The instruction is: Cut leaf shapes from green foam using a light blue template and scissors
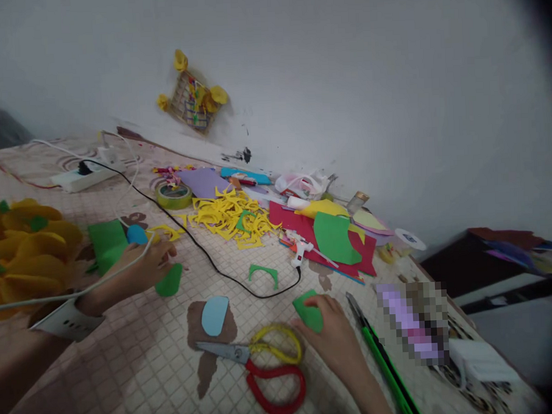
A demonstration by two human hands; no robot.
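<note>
My right hand (331,326) pinches a small green felt piece (308,310) between thumb and fingers, just above the table. My left hand (150,261) hovers with loosely bent fingers, holding nothing I can see. Just below its fingertips lies a rounded green piece (169,281); a blue piece (137,234) and a larger green sheet (107,243) are beside it. A white cord (118,272) crosses in front of that wrist. Between the hands rest a light blue half-round piece (215,316) and scissors (276,372) with one yellow and one red handle, blades pointing left.
A glue gun (300,253) trails a black cable (205,253) to a power strip (87,175). Yellow scraps (235,215), tape (173,195) and coloured sheets (334,235) lie toward the wall. Yellow flowers (26,251) stand left; a green cutter (386,361) lies right.
</note>
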